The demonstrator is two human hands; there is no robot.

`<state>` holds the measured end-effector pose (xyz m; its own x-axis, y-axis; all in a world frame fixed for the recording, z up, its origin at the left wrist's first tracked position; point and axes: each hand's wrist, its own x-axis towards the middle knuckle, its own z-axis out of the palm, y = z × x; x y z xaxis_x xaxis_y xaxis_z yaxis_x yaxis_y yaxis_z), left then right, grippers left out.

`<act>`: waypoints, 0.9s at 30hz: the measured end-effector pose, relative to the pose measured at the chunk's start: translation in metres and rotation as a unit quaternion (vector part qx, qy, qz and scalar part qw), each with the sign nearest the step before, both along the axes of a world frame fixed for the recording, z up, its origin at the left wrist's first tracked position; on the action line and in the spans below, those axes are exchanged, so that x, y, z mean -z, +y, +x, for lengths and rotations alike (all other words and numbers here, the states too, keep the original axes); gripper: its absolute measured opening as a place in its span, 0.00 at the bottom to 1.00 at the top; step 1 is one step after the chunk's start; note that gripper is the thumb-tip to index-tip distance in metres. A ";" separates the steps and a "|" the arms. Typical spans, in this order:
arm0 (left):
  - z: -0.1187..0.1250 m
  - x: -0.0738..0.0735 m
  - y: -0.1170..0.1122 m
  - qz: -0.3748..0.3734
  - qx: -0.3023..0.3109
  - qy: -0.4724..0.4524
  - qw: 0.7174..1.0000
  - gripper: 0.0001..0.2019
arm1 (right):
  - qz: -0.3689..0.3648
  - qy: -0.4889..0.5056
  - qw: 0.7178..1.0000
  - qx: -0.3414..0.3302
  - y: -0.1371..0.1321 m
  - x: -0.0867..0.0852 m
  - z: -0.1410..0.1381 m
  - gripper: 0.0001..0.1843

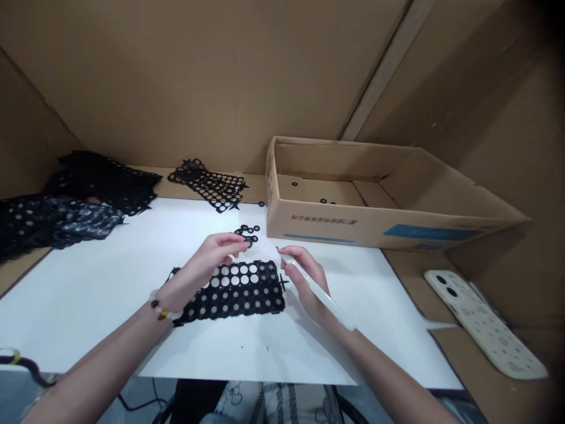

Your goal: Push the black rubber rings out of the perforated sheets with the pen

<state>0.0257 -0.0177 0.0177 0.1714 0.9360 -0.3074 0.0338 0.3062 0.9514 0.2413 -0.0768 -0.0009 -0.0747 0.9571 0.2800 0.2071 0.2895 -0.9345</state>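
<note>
A black perforated rubber sheet [241, 291] full of round holes lies on the white table top [101, 282] in front of me. My left hand [207, 262] rests over the sheet's upper left part, its fingertips pinched at the top edge beside a few small black rings [248, 231]. My right hand [304, 277] sits at the sheet's right edge and is closed around a long white stick-like tool [315, 288] that runs back along my wrist.
An open cardboard box [375, 227] with a few black rings inside stands at the back right. Another perforated sheet [209, 185] lies at the back. A black pile [66, 203] fills the left. A white phone case [481, 321] lies far right. Cardboard walls surround.
</note>
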 end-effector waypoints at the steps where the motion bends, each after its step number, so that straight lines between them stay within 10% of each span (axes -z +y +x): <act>1: -0.003 0.005 0.006 0.055 -0.024 0.061 0.996 0.12 | -0.006 -0.007 1.000 0.000 -0.001 0.000 0.000 0.11; 7: -0.021 0.032 0.031 0.225 -0.018 0.339 0.913 0.15 | -0.014 -0.049 0.999 -0.008 0.001 0.001 0.000 0.12; 14: -0.006 0.023 0.009 0.368 0.053 0.424 0.826 0.12 | -0.020 -0.289 0.957 0.001 0.012 0.008 0.007 0.07; 20: 0.015 0.033 -0.008 0.308 0.194 0.378 0.851 0.18 | -0.010 -0.288 0.957 -0.026 0.014 0.025 0.003 0.12; 27: 0.018 0.031 -0.010 0.261 0.220 0.329 0.880 0.07 | -0.045 -0.213 0.974 -0.067 0.017 0.025 0.003 0.11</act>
<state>0.0433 -0.0273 -0.0134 0.4986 0.8665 -0.0243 0.6369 -0.3472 0.6883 0.2444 -0.0602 -0.0260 -0.2919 0.9500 0.1108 0.5478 0.2610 -0.7948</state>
